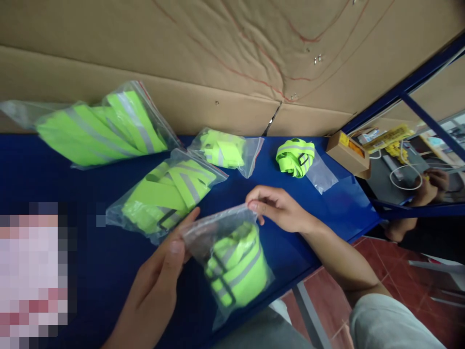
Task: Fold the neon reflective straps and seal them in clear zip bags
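Observation:
A clear zip bag [238, 271] hangs between my two hands near the table's front edge. Inside it lies a folded bundle of neon-yellow reflective strap with grey stripes and dark buckles. My left hand [160, 276] grips the bag's top left corner between thumb and fingers. At the top right corner, my right hand [278, 208] pinches the bag's upper edge. Just beyond my left hand lies another filled bag [169, 191]. A smaller filled bag [223, 150] and a large one [101, 126] rest farther back. One loose coiled strap [296, 157] sits beside a flat, unfilled clear bag [322, 177].
All this lies on a blue table [327, 213] against a cardboard-covered wall [181, 58]. An open small carton [348, 152] stands at the right end. Past a blue frame [432, 121], another person's hands [430, 186] work at a grey table. The lower left is pixelated.

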